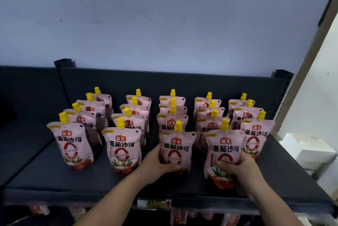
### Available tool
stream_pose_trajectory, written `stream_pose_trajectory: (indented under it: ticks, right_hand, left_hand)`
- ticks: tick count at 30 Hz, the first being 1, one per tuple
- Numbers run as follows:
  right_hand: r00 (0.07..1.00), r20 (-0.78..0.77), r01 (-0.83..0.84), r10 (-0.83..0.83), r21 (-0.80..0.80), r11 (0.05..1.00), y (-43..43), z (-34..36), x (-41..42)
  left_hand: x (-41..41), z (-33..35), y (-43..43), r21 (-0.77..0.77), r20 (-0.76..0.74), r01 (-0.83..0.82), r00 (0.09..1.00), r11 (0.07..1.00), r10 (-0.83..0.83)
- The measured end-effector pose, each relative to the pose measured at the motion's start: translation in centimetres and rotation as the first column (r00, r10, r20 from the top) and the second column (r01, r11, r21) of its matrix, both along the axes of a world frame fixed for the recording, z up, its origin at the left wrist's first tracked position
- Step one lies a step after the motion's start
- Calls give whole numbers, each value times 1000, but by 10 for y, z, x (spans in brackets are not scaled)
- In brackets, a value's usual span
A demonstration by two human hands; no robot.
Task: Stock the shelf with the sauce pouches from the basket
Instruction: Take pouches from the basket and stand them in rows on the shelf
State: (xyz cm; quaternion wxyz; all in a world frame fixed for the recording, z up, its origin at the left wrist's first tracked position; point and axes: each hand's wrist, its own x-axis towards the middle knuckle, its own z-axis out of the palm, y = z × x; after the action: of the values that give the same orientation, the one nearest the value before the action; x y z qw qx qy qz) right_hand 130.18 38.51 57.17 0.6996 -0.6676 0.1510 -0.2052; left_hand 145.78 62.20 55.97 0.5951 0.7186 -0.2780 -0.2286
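Pink pouches (120,145), nineteen, on dark shelf (45,174); left hand (155,163), right hand (239,169) each grip one.

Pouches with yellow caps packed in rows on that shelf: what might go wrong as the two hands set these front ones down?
1. The left hand grips the centre pouch right against the row behind it; a hard push could topple that row backwards.
2. The right hand holds the right pouch near the front edge of the shelf; if it is released while leaning, it might slump forward and drop off.
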Motion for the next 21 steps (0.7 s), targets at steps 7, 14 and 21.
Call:
stream_pose_trajectory:
  ticks: [7,14,21]
  right_hand:
    - [998,-23,-54,54,4,999,-21,-7,-5]
    - [995,-24,-92,92,-23,995,-34,-7,-15]
    - [998,-21,-61,61,-13,998,-36,-9,-10]
  left_hand:
    - [-8,-5,2,-43,-39,-185,982,982,183]
    - [-16,-8,0,-44,-90,-290,954,956,285]
    - [-40,7,-3,121,149,-456,887,882,438]
